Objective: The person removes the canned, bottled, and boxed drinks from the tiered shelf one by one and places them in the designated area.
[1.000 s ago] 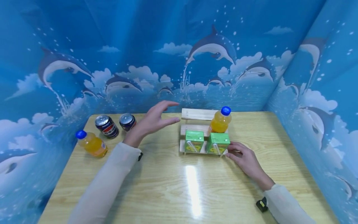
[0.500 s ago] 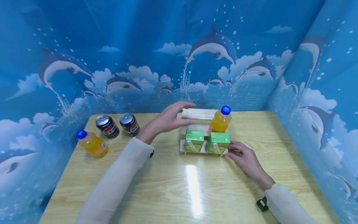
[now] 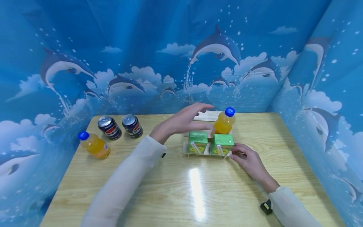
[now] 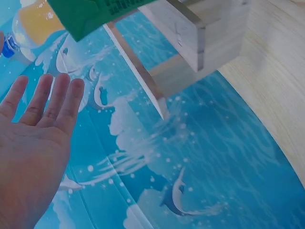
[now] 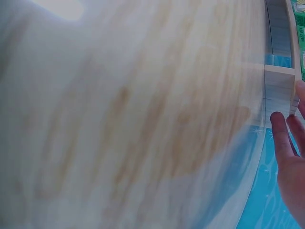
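A stepped wooden rack (image 3: 208,116) bears two green juice boxes (image 3: 198,143) side by side on its lowest step. Behind the right box, an orange drink bottle (image 3: 224,123) with a blue cap stands on the middle step. My left hand (image 3: 187,119) hovers above the rack, thumb and fingers spread, fingertips close to the bottle; it holds nothing. In the left wrist view its palm (image 4: 35,129) shows bare, with the bottle (image 4: 40,21) beyond the fingers. My right hand (image 3: 250,162) grips the rack's front right corner; the right wrist view shows its fingertips at the rack's end (image 5: 279,90).
Two dark cola cans (image 3: 110,127) stand at the table's back left. Another blue-capped orange drink bottle (image 3: 95,145) is in front of them. A blue dolphin-print curtain (image 3: 158,47) borders the wooden table (image 3: 158,192) at the back and sides.
My left hand has moved right, from beside the cans to over the rack and close to the orange drink bottle. My right hand stays at the rack's corner.
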`<action>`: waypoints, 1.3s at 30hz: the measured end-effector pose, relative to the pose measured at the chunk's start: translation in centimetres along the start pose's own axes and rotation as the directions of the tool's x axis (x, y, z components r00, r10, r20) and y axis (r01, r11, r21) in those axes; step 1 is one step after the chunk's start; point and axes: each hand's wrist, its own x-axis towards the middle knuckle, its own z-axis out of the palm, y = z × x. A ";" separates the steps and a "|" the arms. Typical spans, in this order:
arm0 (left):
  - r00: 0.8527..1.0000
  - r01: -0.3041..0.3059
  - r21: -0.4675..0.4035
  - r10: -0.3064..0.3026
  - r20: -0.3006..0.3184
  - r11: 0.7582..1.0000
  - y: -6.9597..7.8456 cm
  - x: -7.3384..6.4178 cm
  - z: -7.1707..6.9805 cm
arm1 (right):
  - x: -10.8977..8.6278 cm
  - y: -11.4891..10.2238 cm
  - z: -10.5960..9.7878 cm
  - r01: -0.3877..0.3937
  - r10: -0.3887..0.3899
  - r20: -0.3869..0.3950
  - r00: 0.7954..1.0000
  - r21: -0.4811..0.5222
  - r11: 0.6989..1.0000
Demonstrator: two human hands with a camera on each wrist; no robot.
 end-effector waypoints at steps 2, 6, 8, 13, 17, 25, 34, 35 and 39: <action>1.000 -0.003 -0.005 0.003 0.015 1.000 0.2 0.4 0.2 | 0.0 0.0 0.0 0.001 -0.001 0.001 1.000 0.005 1.000; 0.999 -0.007 -0.005 0.007 0.037 1.000 0.5 1.0 0.7 | 0.0 0.1 0.1 0.008 -0.008 -0.002 1.000 0.011 1.000; 0.999 -0.004 -0.002 0.004 0.050 1.000 0.8 1.3 0.8 | 0.0 0.1 0.1 0.013 -0.013 -0.004 1.000 0.013 1.000; 0.996 -0.014 -0.010 0.015 0.090 1.000 1.3 2.0 1.1 | -0.1 0.1 0.1 0.017 -0.017 -0.011 1.000 0.015 1.000; 0.994 -0.028 -0.011 0.029 0.109 1.000 1.5 2.5 1.4 | -0.1 0.0 0.2 0.010 -0.010 -0.010 1.000 0.014 1.000; 0.990 -0.021 -0.018 0.023 0.136 1.000 2.2 3.4 1.8 | -0.1 -0.2 0.1 -0.003 0.003 -0.001 1.000 0.023 1.000; 0.985 0.044 0.024 -0.048 0.163 0.999 2.7 4.3 2.1 | -0.2 0.0 0.3 0.023 -0.022 -0.016 1.000 0.046 0.999; 0.985 0.051 0.024 -0.054 0.166 0.998 2.7 4.3 2.1 | -0.2 0.0 0.4 0.024 -0.023 -0.018 1.000 0.049 0.999; 0.985 0.052 0.014 -0.054 0.162 0.999 2.8 4.4 2.4 | -0.2 0.0 0.4 0.025 -0.024 -0.025 0.999 0.055 0.998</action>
